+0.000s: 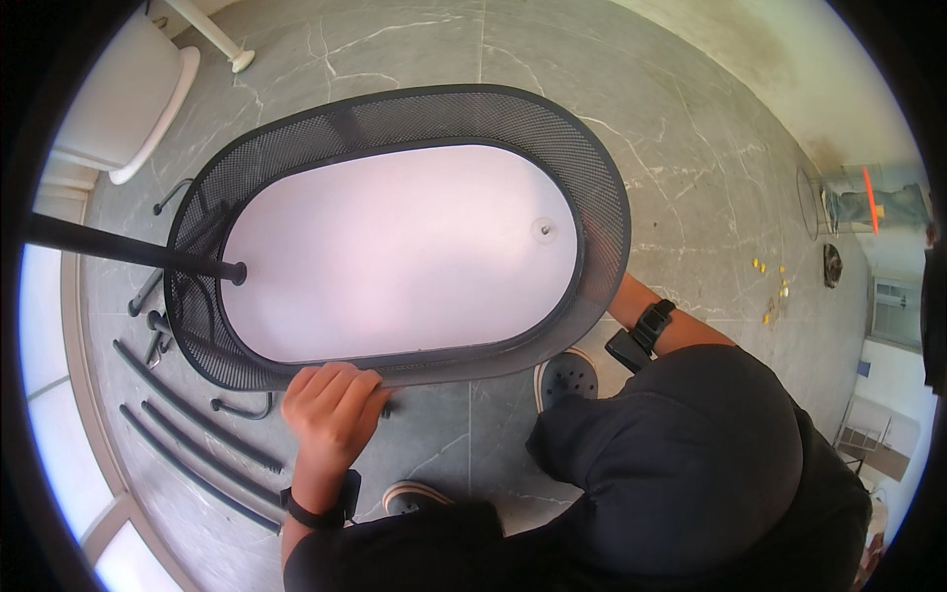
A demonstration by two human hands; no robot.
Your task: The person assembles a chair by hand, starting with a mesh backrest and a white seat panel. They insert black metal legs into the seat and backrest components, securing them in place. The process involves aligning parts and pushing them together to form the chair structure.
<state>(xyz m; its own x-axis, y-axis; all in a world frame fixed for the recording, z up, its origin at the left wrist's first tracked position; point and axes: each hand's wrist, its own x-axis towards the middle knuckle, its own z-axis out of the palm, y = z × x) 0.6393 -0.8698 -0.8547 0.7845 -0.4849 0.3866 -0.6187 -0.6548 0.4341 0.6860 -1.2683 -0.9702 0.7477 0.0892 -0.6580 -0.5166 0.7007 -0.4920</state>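
Observation:
A large oval basket with black mesh walls and a pale, glossy flat bottom is held in front of me. My left hand is closed over its near rim, left of the middle, fingers curled inward. Behind the basket's right end, my right forearm reaches in and the hand itself is hidden by the mesh wall. A black pole crosses the basket's left end, its flared tip over the bottom. Near the bottom's right end sits a small round clear fitting with a pin.
Several black curved tubes lie on the grey marbled tile floor at the left. A white rounded fixture stands at far left. Small yellow pieces and a dark clump lie at the right. My shoes are just below the basket.

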